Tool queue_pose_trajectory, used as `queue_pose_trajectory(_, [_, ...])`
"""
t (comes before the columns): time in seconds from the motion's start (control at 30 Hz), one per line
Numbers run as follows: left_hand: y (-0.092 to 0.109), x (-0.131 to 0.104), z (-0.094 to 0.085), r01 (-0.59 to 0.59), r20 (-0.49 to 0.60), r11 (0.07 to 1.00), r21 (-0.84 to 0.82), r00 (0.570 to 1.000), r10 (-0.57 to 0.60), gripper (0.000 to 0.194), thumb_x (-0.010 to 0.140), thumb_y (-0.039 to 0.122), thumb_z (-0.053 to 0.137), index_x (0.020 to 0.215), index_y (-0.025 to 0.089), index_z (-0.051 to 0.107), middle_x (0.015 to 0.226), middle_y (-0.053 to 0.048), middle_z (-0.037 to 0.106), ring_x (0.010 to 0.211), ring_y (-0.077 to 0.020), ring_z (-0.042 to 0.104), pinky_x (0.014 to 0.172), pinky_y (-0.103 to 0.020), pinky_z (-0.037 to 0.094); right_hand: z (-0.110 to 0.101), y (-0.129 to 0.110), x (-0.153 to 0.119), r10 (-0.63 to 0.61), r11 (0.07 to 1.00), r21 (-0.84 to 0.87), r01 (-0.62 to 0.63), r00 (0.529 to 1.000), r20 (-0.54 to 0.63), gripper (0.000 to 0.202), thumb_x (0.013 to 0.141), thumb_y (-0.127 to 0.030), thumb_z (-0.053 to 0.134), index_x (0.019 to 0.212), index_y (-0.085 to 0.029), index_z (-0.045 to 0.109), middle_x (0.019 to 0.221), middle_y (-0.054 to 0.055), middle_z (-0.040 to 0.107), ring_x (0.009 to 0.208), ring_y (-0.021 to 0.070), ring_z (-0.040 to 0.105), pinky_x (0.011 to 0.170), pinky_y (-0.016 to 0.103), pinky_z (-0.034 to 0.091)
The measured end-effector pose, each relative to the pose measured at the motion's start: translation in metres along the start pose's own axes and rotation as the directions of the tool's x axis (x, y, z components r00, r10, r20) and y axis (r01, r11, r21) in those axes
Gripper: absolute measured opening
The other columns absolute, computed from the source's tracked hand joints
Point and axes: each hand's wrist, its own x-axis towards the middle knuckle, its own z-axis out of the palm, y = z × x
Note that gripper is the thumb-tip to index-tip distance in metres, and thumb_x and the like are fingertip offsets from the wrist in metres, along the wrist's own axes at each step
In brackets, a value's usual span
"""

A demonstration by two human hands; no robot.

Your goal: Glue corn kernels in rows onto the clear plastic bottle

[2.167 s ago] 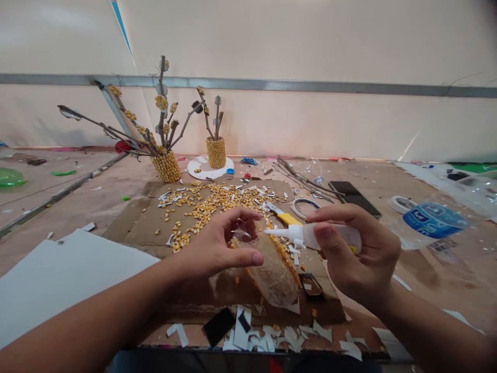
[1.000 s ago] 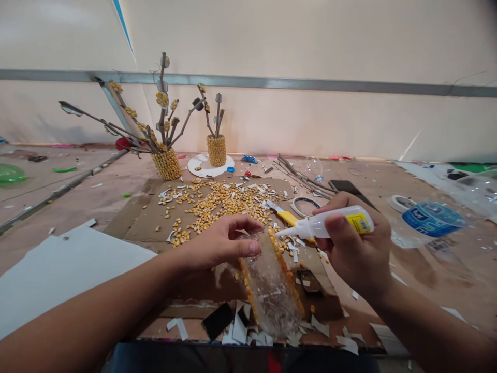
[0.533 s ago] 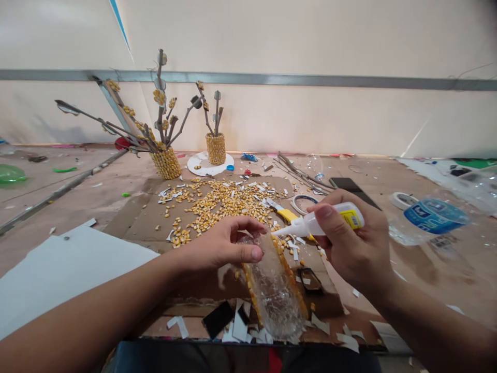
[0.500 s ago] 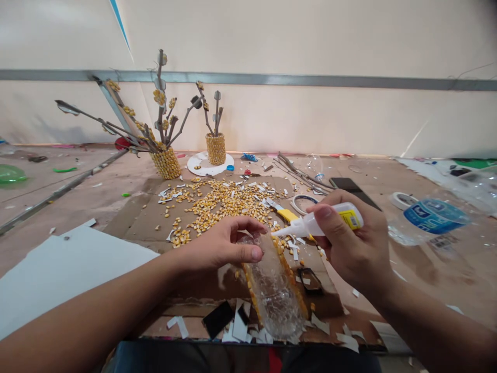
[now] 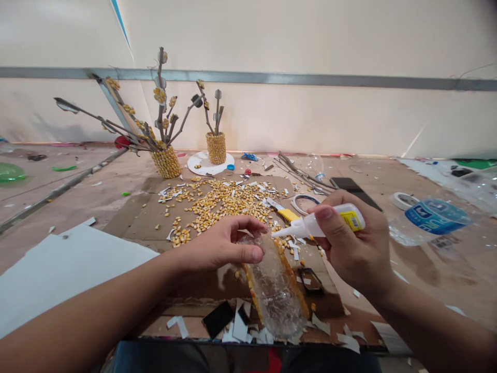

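Observation:
My left hand (image 5: 233, 241) is closed on the upper end of a clear plastic bottle (image 5: 277, 295), which lies tilted towards me. Rows of yellow corn kernels run along the bottle's sides, while its upward face is bare plastic. In my right hand (image 5: 355, 248) is a small white glue bottle (image 5: 334, 220) with a yellow label, fingers wrapped round it. Its pointed nozzle aims left, close to the bottle's upper edge; whether it touches I cannot tell. Beyond my hands, loose corn kernels (image 5: 221, 202) are spread over a cardboard sheet (image 5: 132, 217).
Two kernel-covered pots, a larger one (image 5: 166, 161) and a smaller one (image 5: 216, 148), hold branches at the back. A yellow cutter (image 5: 286, 214), a tape roll (image 5: 305, 203), a phone (image 5: 355, 192) and a blue-labelled bottle (image 5: 435, 217) lie to the right. White sheet (image 5: 70, 274) at left.
Hardly anything differs. The glue bottle has shifted very slightly to the right; my left hand and the plastic bottle keep their place.

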Motion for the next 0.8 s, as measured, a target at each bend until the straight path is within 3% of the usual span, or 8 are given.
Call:
queue_pose_trajectory(0.33, [0.0019, 0.0000, -0.0005, -0.016, 0.012, 1.000, 0.023, 1.000, 0.016, 0.083, 0.063, 0.061, 0.098, 0.128, 0.018, 0.069, 0.102, -0.007, 0.074, 0.091, -0.0227, 0.067, 0.082, -0.034, 0.048, 0.0021, 0.0005, 0.0011, -0.032, 0.999, 0.041, 0.032, 0.999, -0.007, 0.037, 0.096, -0.052, 0.078, 0.076, -0.023, 0.066, 0.047, -0.005, 0.056, 0.035, 0.0099, 0.046, 0.031, 0.021, 0.032])
queue_pose_trajectory(0.8, [0.0049, -0.0025, -0.0009, -0.067, 0.068, 0.995, -0.077, 0.995, 0.072, 0.082, 0.064, 0.054, 0.101, 0.131, 0.020, 0.070, 0.118, -0.010, 0.075, 0.102, -0.0250, 0.069, 0.092, -0.038, 0.051, 0.0009, 0.0040, -0.0027, -0.095, 0.989, 0.114, 0.092, 0.995, 0.016, 0.026, 0.096, -0.050, 0.079, 0.084, -0.028, 0.073, 0.051, -0.002, 0.060, 0.034, 0.0130, 0.049, 0.030, 0.028, 0.031])
